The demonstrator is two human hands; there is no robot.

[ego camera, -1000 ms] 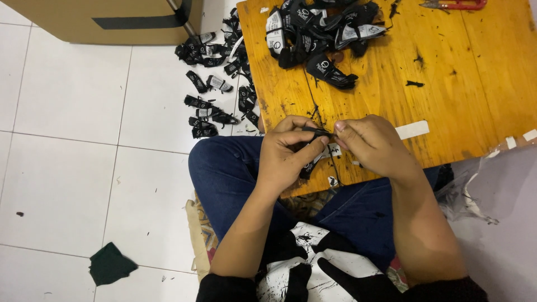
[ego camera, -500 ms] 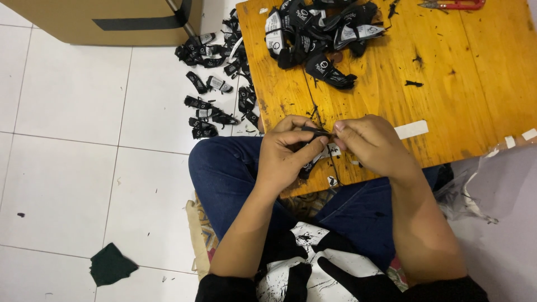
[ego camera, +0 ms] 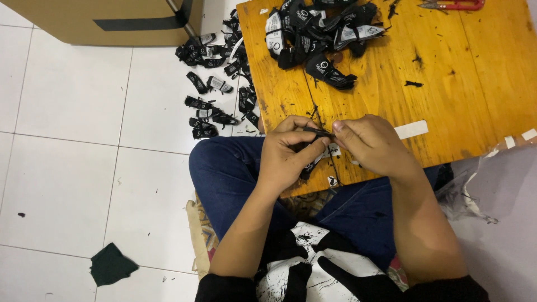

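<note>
Your left hand (ego camera: 288,154) and right hand (ego camera: 369,144) both pinch black label strip (ego camera: 314,146) over bench (ego camera: 447,100) edge.

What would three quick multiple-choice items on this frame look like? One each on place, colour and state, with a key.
1. Where does the red-handled tool lie?
A. at the far edge of the wooden board
B. on the white tiled floor
C. on the person's lap

2. What colour is the scrap lying on the floor tiles at lower left?
A. bright yellow
B. dark green
C. red

3. What are the hands doing?
A. resting flat on the board
B. left hand and right hand both pinching one small black strip
C. each holding a separate tool

Key: 1 A, the tool sits at the board's top edge; 2 B, the scrap is dark green against the white tiles; 3 B, fingertips of both hands meet on the strip.
</note>
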